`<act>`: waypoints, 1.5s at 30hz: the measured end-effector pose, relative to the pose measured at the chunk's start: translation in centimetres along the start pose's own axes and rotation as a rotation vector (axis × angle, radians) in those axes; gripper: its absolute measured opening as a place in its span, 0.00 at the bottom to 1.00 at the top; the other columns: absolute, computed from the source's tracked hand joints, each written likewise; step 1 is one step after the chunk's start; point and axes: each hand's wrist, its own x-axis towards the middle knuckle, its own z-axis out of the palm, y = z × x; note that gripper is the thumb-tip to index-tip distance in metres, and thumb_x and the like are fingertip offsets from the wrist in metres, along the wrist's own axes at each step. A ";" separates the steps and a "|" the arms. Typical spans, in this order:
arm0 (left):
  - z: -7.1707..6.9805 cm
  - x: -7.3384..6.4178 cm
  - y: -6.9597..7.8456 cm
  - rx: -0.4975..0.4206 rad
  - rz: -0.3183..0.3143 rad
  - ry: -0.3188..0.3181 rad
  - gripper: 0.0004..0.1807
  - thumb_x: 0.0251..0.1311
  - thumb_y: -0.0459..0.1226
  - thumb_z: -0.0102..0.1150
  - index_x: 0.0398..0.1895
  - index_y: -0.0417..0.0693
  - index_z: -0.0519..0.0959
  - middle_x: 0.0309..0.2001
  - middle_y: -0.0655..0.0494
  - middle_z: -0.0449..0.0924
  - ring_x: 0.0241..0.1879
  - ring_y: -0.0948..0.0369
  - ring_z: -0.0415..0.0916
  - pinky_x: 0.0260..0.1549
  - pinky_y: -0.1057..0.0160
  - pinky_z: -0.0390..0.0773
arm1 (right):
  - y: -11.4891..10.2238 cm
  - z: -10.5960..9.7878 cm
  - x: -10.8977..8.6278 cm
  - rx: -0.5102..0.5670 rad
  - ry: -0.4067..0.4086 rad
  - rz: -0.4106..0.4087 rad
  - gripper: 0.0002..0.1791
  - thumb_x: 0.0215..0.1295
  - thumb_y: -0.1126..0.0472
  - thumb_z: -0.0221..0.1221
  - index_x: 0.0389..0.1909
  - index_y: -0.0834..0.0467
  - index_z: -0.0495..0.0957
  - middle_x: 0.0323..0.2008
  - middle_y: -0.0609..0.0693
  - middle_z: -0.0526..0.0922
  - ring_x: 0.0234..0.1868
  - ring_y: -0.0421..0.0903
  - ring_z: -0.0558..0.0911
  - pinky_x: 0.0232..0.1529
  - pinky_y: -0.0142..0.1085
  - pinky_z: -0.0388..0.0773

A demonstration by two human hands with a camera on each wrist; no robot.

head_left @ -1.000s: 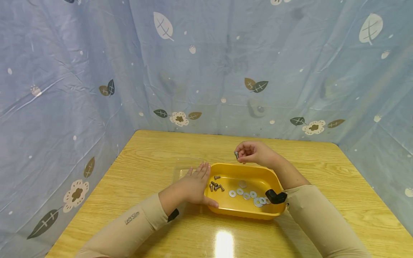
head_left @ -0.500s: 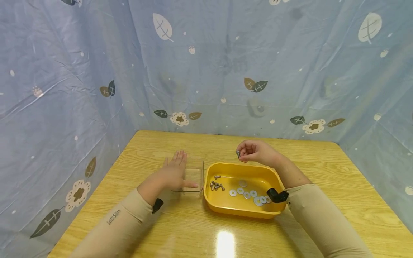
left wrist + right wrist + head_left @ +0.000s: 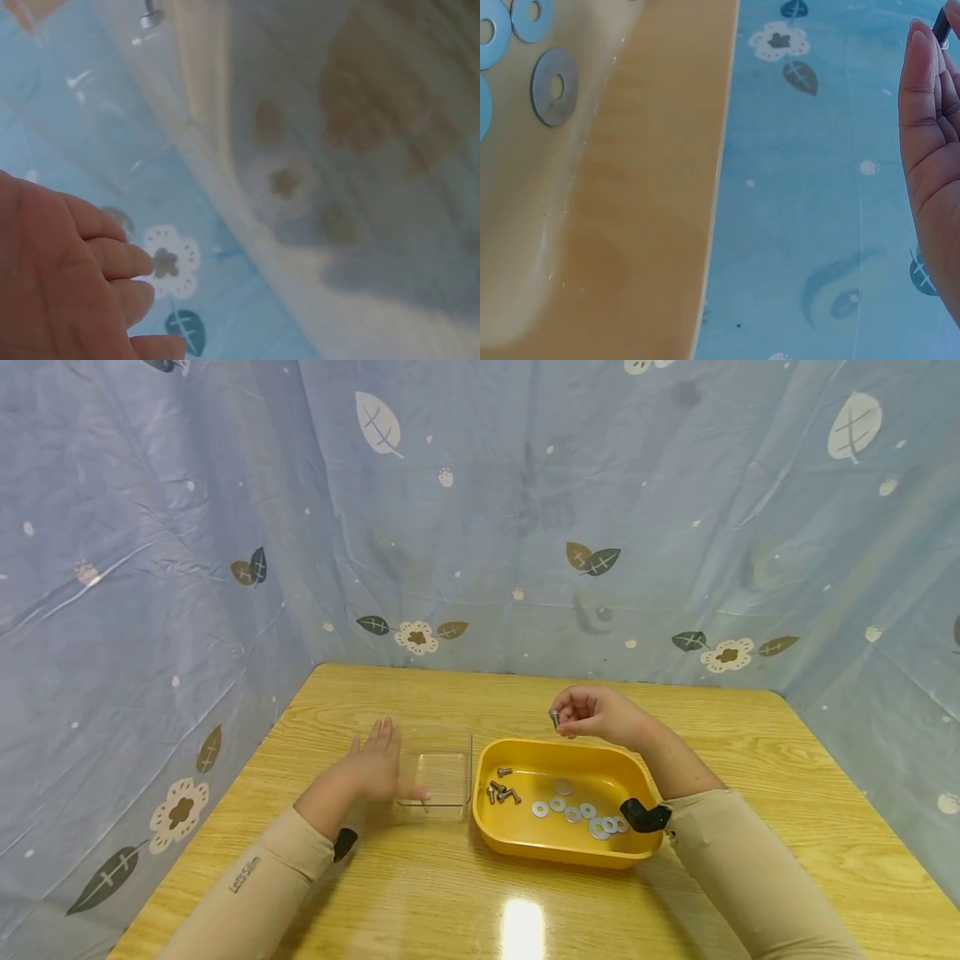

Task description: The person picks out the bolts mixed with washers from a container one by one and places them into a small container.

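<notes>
Your right hand is narrow: the thumb and fingertips pinch one silver bolt, with the bolt's head up and its shank down, slightly tilted. In the head view this bolt appears just beyond the far rim of the yellow tray, and your right forearm passes over the tray's right end. The right wrist view shows the threaded shank between the fingertips.

Your left hand is wide: the fingers extend toward the far side and the thumb stands out to the right. It is located at the left side of the clear box. The thumb overlaps the box's near left corner; whether it touches the box, you cannot tell.

The clear box is positioned just left of the tray. Inside the tray, loose bolts lie at the left end: a small cluster, plus a single one on its far side. Flat washers lie from the middle toward the near right, some overlapping.

Both units rest on the wooden table. A blue curtain with leaf and flower prints covers the far, left and right sides.
</notes>
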 end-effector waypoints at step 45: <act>0.3 0.0 1.3 0.012 0.013 -0.051 0.71 0.35 0.74 0.52 0.70 0.34 0.35 0.70 0.39 0.28 0.70 0.46 0.27 0.62 0.40 0.39 | -2.2 3.6 6.3 -0.149 -0.072 -0.085 0.13 0.59 0.63 0.60 0.42 0.66 0.74 0.28 0.52 0.80 0.31 0.52 0.78 0.35 0.38 0.76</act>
